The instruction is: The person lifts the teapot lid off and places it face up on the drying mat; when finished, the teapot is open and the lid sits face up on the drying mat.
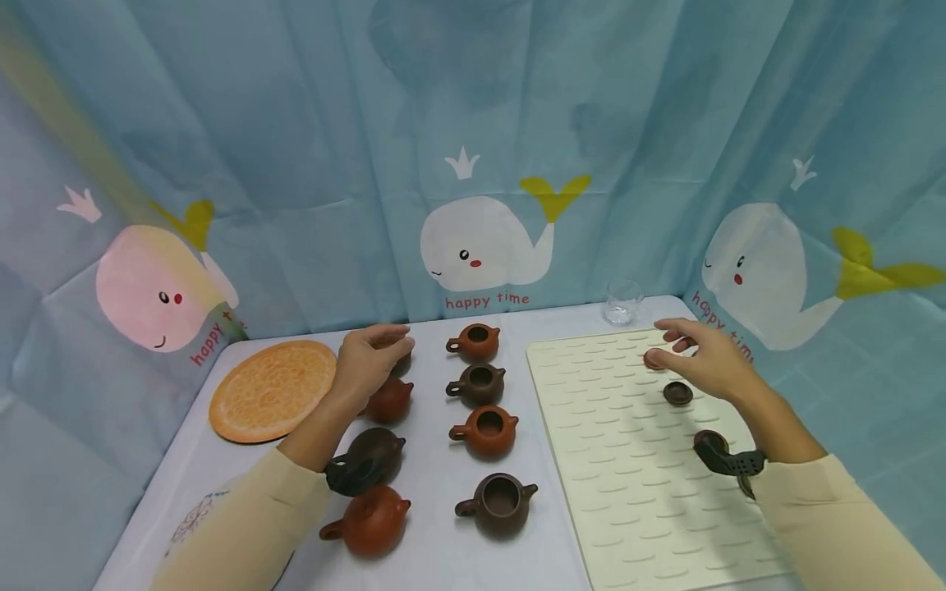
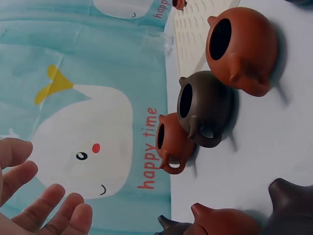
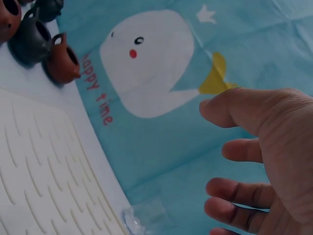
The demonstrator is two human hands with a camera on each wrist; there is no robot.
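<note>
My left hand (image 1: 373, 351) hovers over the rearmost dark teapot (image 1: 402, 365) of the left row, partly hiding it. Its fingers (image 2: 53, 201) are loosely bent and spread, with nothing between them. Behind my left wrist is a red-brown teapot (image 1: 389, 400). My right hand (image 1: 702, 355) is above the cream ridged mat (image 1: 591, 460), thumb overlapping a small reddish lid (image 1: 654, 359) in the head view. In the right wrist view its fingers (image 3: 239, 192) stand apart from the thumb, holding nothing. A dark lid (image 1: 677, 393) lies just in front of that hand.
Lidless teapots (image 1: 490, 432) form a middle row. Nearer in the left row sit a dark teapot (image 1: 377, 455) and a red one (image 1: 375, 521). A round orange-patterned mat (image 1: 272, 390) lies left; a clear glass (image 1: 623, 305) stands at the back. Another lid (image 1: 709, 440) is on the ridged mat.
</note>
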